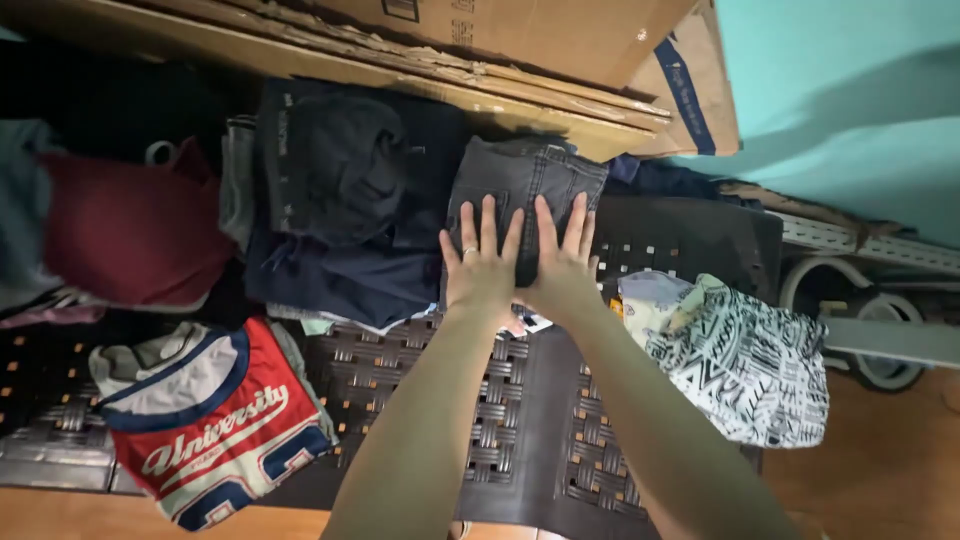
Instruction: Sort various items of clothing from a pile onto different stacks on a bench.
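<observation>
Both my hands lie flat, side by side, on a folded pair of grey jeans (520,172) on top of a dark woven-pattern cabinet (520,440). My left hand (480,262), with a ring on one finger, has its fingers spread on the jeans' near left part. Beside it my right hand (562,255) presses the near right part, fingers apart. Neither hand grips anything. A small white tag (533,320) shows under my wrists.
A stack of folded dark navy clothes (345,200) sits left of the jeans. A red, white and blue jersey (215,420) lies at the near left, a black-and-white patterned cloth (745,360) at the right. Flattened cardboard (520,50) leans behind. A red garment (130,225) lies far left.
</observation>
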